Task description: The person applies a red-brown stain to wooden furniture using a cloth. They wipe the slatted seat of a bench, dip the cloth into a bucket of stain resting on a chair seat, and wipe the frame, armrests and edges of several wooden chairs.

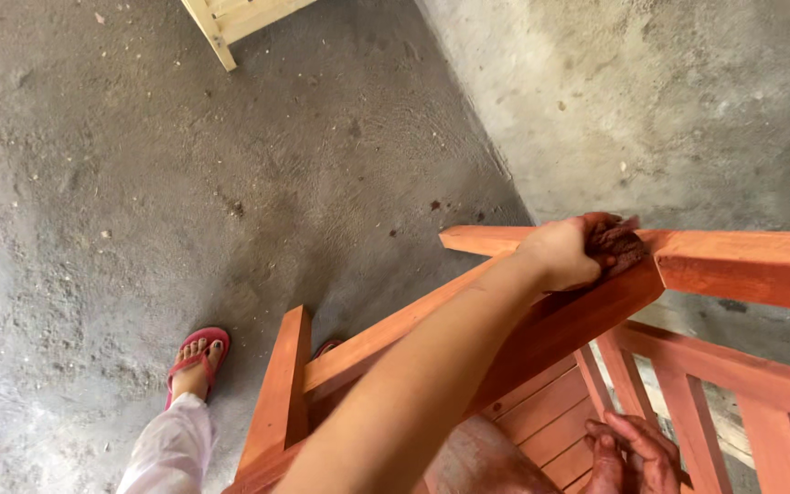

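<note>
My left hand point(564, 254) reaches out along its bare forearm and presses a dark, stain-soaked rag point(616, 244) onto the top corner of an orange-red wooden furniture frame point(742, 261). Its fingers are closed over the rag. My right hand point(635, 452), smeared with reddish stain, rests low at the bottom right on the frame's slats point(541, 412), fingers spread and holding nothing. The frame has a top rail, vertical spindles point(770, 439) and a post point(278, 393), all coated the same orange-red.
The floor is rough grey concrete point(139, 183) meeting a concrete wall point(669, 101) on the right. My foot in a red sandal point(197, 359) stands left of the frame. A piece of pale unstained wooden furniture point(230, 18) sits at the top edge.
</note>
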Demonstrator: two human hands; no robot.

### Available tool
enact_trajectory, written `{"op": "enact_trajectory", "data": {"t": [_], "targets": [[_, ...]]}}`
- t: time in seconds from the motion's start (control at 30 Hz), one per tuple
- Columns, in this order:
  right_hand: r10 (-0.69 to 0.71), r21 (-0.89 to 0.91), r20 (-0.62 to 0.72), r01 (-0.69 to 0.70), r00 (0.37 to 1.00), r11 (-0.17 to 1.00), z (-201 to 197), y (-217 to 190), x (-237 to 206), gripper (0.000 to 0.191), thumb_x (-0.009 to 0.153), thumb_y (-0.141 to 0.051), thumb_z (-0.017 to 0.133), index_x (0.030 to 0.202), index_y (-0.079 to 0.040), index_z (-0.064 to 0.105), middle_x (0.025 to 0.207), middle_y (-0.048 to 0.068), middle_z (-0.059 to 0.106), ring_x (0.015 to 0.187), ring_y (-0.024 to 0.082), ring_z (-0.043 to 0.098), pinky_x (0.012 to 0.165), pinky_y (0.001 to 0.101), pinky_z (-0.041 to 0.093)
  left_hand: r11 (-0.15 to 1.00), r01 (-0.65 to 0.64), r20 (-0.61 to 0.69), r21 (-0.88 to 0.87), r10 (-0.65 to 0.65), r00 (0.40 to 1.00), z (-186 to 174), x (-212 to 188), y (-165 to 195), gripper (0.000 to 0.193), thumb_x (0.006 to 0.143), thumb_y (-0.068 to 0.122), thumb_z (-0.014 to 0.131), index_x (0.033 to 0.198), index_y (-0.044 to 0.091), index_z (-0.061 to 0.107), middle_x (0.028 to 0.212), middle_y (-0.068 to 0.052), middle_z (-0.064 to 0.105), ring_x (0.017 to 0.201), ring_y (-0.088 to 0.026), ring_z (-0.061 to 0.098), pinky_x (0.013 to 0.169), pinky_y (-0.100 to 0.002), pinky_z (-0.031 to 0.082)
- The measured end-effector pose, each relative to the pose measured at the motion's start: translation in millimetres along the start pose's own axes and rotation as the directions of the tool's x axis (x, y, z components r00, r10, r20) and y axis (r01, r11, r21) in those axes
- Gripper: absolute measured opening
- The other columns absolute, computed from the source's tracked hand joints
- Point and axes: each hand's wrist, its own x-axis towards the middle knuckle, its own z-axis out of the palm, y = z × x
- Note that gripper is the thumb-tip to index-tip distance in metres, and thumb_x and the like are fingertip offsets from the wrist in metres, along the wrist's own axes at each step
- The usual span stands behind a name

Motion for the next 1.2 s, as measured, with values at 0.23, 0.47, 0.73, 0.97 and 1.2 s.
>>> {"op": "enact_trajectory", "data": {"t": [0.23,0.47,0.73,0.97,1.2], "targets": [[0.034,0.181,0.018,-0.037,0.999,0.983,39,-31,-2,0.014,0.109,0.005,0.053,0.121,0.007,0.06,0.126,0.018,0.06,0.107,0.022,0.069,0.097,0.034,0.06,0.982,-0.156,0.077,-0.107,0.165,0.983,-41,-114,-50,0.055,0.082,0.011,0.073,0.136,0.007,0.063,0.136,-0.011,0.069,0.123,-0.023,0.067,0.108,-0.035,0.051],[-0.128,0.151,0.041,0.121,0.991,0.981,38,-42,20,0.012,0.11,0.004,0.055,0.122,0.008,0.057,0.123,0.017,0.055,0.102,0.019,0.067,0.094,0.0308,0.059,0.997,0.051,0.196,0.052,-0.06,0.979,-110,-200,-24,0.06,0.073,0.021,0.076,0.132,0.015,0.067,0.126,-0.006,0.074,0.114,-0.023,0.071,0.101,-0.034,0.054],[-0.118,0.068,0.034,0.115,0.992,0.991,-22,80,31,0.014,0.107,0.002,0.058,0.119,0.008,0.058,0.107,0.02,0.062,0.093,0.023,0.071,0.085,0.0333,0.063,0.992,0.027,-0.003,0.124,-0.027,1.0,-29,-63,-25,0.06,0.071,0.024,0.076,0.131,0.019,0.066,0.117,-0.011,0.076,0.108,-0.027,0.073,0.092,-0.038,0.057],[0.037,-0.126,0.328,0.004,0.944,0.992,-108,184,44,0.022,0.1,-0.003,0.061,0.119,0.007,0.065,0.092,0.027,0.071,0.092,0.03,0.076,0.084,0.0412,0.066,0.996,-0.082,-0.171,0.016,0.084,0.982,31,70,2,0.065,0.077,0.041,0.075,0.138,0.024,0.064,0.125,-0.007,0.075,0.11,-0.026,0.072,0.096,-0.035,0.057],[0.022,-0.036,0.137,-0.018,0.99,0.999,-48,117,3,0.021,0.103,-0.001,0.06,0.121,0.009,0.061,0.102,0.023,0.068,0.095,0.027,0.073,0.091,0.0396,0.063,0.981,-0.18,-0.068,-0.073,0.176,0.982,19,-15,-9,0.054,0.083,0.042,0.071,0.132,0.019,0.065,0.134,-0.006,0.07,0.118,-0.023,0.068,0.102,-0.033,0.05]]}}
